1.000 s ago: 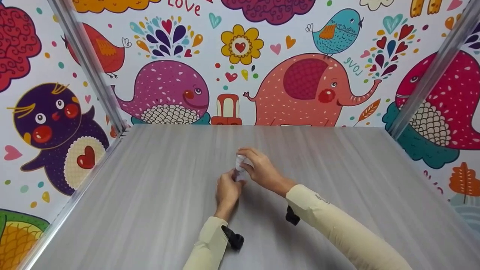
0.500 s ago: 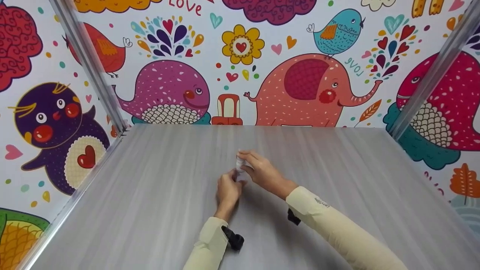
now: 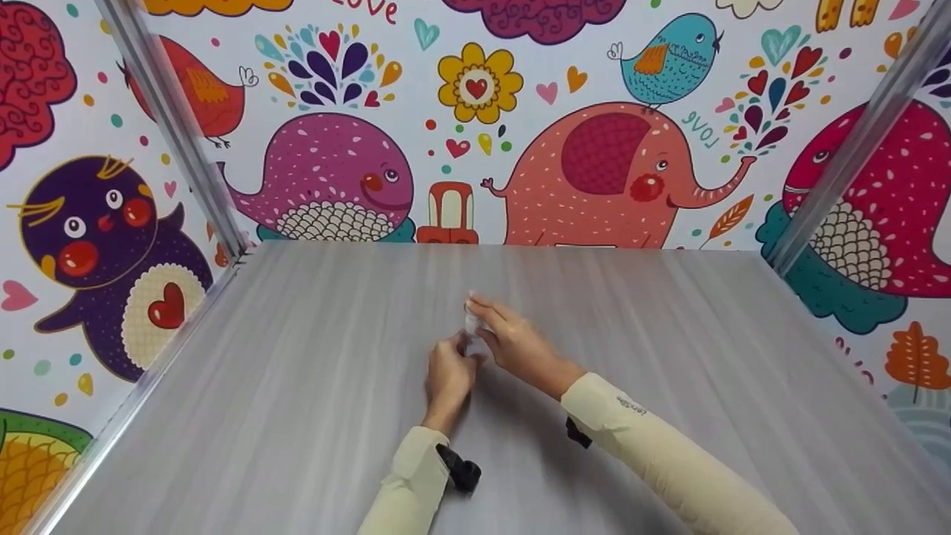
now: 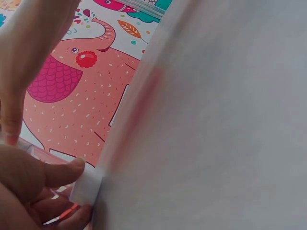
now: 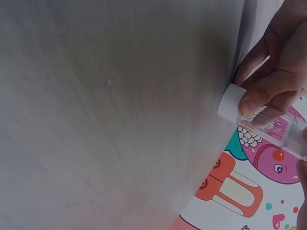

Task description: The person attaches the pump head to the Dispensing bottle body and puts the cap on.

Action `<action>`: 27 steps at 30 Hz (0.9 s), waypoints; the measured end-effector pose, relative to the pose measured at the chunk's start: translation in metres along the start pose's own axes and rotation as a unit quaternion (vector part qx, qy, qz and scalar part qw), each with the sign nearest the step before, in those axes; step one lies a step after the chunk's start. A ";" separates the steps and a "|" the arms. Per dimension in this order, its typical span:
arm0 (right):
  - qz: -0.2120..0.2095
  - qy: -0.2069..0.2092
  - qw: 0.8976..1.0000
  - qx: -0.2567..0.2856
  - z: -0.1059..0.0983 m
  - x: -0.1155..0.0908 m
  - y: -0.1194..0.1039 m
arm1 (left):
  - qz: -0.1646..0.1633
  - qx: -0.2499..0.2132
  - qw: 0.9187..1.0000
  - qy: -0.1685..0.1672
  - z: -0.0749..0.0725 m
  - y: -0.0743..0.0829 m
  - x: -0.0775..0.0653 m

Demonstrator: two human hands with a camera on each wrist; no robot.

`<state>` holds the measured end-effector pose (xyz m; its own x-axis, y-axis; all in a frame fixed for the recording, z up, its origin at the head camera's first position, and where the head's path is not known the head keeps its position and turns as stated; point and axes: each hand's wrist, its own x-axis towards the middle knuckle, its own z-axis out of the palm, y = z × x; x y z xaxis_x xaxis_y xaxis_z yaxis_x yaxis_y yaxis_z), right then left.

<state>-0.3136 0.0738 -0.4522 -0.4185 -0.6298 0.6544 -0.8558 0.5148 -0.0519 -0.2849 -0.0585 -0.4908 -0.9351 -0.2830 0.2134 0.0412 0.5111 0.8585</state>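
A small clear bottle (image 5: pixel 268 127) stands roughly upright between my two hands, with a white end piece (image 5: pixel 231 101) lowest, close to the table; whether it touches I cannot tell. My left hand (image 3: pixel 451 375) grips the lower part; in the left wrist view its thumb lies by the white end piece (image 4: pixel 87 186). Above it, my right hand (image 3: pixel 520 345) pinches the whitish upper part (image 3: pixel 471 322) between thumb and fingers. Only the fingertips of the right hand (image 5: pixel 302 187) show at the edge of the right wrist view. Fingers hide much of the bottle.
The grey wood-grain table (image 3: pixel 312 357) spreads around both hands. A wall printed with cartoon animals (image 3: pixel 594 174) rises behind it, with metal posts (image 3: pixel 189 134) at the corners. Black camera mounts (image 3: pixel 461 469) sit at the wrists.
My right hand's fingers have turned a little around the bottle's top and now lie closer together. The left hand keeps its grip. The head view has shifted slightly.
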 end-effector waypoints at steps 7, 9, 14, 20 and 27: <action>0.016 0.000 0.999 0.045 -0.001 0.002 0.002 | -0.002 0.003 1.000 0.005 0.001 0.001 0.001; 0.027 0.007 0.998 0.063 0.000 0.004 0.002 | 0.002 0.005 1.000 0.006 0.001 0.001 0.000; 0.055 0.028 0.993 0.097 0.001 0.007 0.000 | 0.002 0.008 1.000 -0.006 -0.001 0.004 0.000; 0.123 0.016 0.981 0.150 -0.003 0.005 -0.001 | 0.002 -0.002 1.000 -0.024 -0.004 0.007 -0.002; 0.167 0.019 0.970 0.174 -0.013 -0.002 0.004 | -0.017 0.025 0.998 -0.056 -0.017 0.007 -0.003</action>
<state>-0.3118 0.0851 -0.4438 -0.6842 -0.4362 0.5845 -0.7281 0.4553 -0.5125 -0.2754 -0.0681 -0.4777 -0.9694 -0.2087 0.1289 -0.0053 0.5431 0.8397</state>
